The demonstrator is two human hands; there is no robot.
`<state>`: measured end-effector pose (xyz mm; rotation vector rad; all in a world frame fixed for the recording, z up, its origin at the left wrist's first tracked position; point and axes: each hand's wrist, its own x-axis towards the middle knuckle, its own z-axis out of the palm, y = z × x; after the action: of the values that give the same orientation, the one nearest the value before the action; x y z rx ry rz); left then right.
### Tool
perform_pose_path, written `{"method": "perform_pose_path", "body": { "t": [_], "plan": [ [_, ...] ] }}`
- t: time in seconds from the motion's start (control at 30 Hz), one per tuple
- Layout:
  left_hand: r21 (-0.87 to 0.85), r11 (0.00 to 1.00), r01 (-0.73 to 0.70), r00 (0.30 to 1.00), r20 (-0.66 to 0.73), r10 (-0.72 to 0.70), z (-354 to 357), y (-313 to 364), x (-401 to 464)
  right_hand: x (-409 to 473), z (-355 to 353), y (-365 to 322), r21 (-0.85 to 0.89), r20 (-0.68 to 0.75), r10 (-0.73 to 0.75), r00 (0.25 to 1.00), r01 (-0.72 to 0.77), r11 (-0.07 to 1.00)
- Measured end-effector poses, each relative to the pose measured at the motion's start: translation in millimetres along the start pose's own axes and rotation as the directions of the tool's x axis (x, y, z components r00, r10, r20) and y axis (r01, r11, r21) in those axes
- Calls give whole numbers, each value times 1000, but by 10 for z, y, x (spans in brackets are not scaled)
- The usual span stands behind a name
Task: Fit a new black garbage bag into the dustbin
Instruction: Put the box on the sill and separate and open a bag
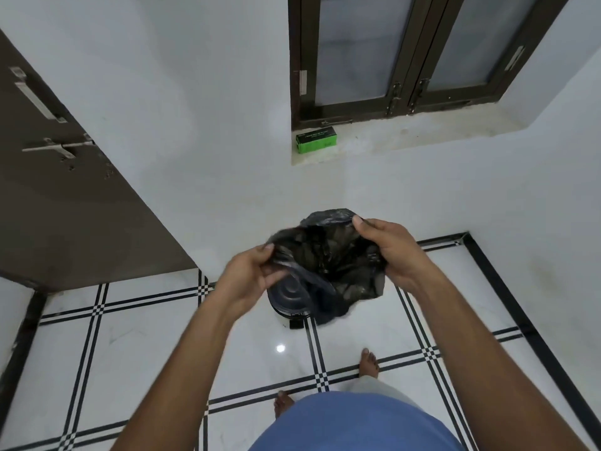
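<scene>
A thin black garbage bag [328, 255] is held spread open in the air between both hands, its crumpled body hanging down. My left hand [250, 275] pinches the bag's left rim. My right hand [390, 249] grips the right rim, thumb on the top edge. Below the bag stands the small dustbin [289, 302], with a black lid, a pale body and a black foot pedal at its front. Its right side is hidden behind the hanging bag.
The dustbin stands on white floor tiles with black lines, close to a white wall. A green box [316, 143] lies on the window ledge above. A brown door [65, 177] is at the left. My bare feet [369, 362] are just behind the bin.
</scene>
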<state>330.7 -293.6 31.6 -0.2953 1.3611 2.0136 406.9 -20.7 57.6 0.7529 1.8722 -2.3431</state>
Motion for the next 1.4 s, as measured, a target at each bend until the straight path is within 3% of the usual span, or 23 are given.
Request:
{"method": "perform_pose_path", "body": {
  "t": [0.07,0.13,0.17,0.2,0.27,0.33,0.4,0.43,0.5,0.57,0.63,0.7,0.73,0.8,0.83,0.87,0.93,1.0,1.07,1.17,1.27,1.33,1.4],
  "plan": [
    [-301,954,9,1000,-25,-17,-180,103,-23,-16,-194,4,-306,-29,-46,999,35,951],
    [-282,959,-13,998,-58,-3,-290,163,-26,-21,-348,40,-615,-36,-37,999,7,789],
    [-237,971,-16,999,-46,5,-324,182,-31,1,-405,65,-662,-72,-50,996,-11,750],
    [-173,985,-17,1000,-15,14,-338,195,-46,24,-438,69,-612,-115,-59,992,-24,791],
    [129,992,10,998,66,-18,-335,191,-84,71,-477,56,-256,-130,59,990,-91,962],
    [500,866,21,996,61,-59,-304,107,-62,101,-487,7,90,1,162,987,-162,983],
    [594,804,24,1000,-23,-12,-280,8,27,146,-477,-40,212,106,154,982,-174,962],
    [529,848,37,998,-58,-7,-265,-25,86,199,-494,-49,229,151,140,979,-172,958],
    [207,976,71,992,-113,-48,-237,-18,212,286,-531,-74,186,199,117,973,-155,970],
    [-46,997,70,986,-148,-76,-163,62,300,376,-571,-155,-39,214,65,975,-58,998],
    [-84,996,35,990,-133,-46,-60,135,370,479,-620,-274,-396,203,14,979,69,916],
    [108,993,39,998,-62,-32,50,208,397,618,-692,-366,-581,173,4,985,99,808],
    [319,946,58,998,-36,-49,81,226,408,673,-708,-420,-561,145,-8,989,89,823],
    [642,762,87,996,-65,-59,131,193,486,855,-821,-536,-214,96,50,994,-28,976],
    [668,740,79,995,-98,-19,131,175,527,927,-868,-585,18,113,101,988,-104,994],
    [609,791,66,993,-119,8,136,152,575,989,-933,-647,203,145,138,980,-166,965],
    [317,948,29,996,-86,-2,184,145,619,1070,-1005,-706,316,187,156,970,-209,926],
    [63,997,37,998,-62,-33,327,167,619,1106,-1024,-661,228,253,134,958,-194,954],
    [11,999,32,993,-113,-31,438,173,654,1117,-1023,-570,57,365,154,918,-187,981],
    [80,997,19,986,-169,-5,585,227,707,1269,-1136,-352,-295,408,202,890,-80,952],
    [283,957,61,996,-83,-39,627,231,794,1450,-1212,-169,-571,265,172,949,10,821],
    [411,906,97,993,-100,-62,597,152,911,1512,-1264,-100,-560,184,180,966,-48,827],
    [445,886,131,988,-137,-77,567,54,1020,1536,-1321,-46,-425,139,235,962,-157,891]
  ]
}}
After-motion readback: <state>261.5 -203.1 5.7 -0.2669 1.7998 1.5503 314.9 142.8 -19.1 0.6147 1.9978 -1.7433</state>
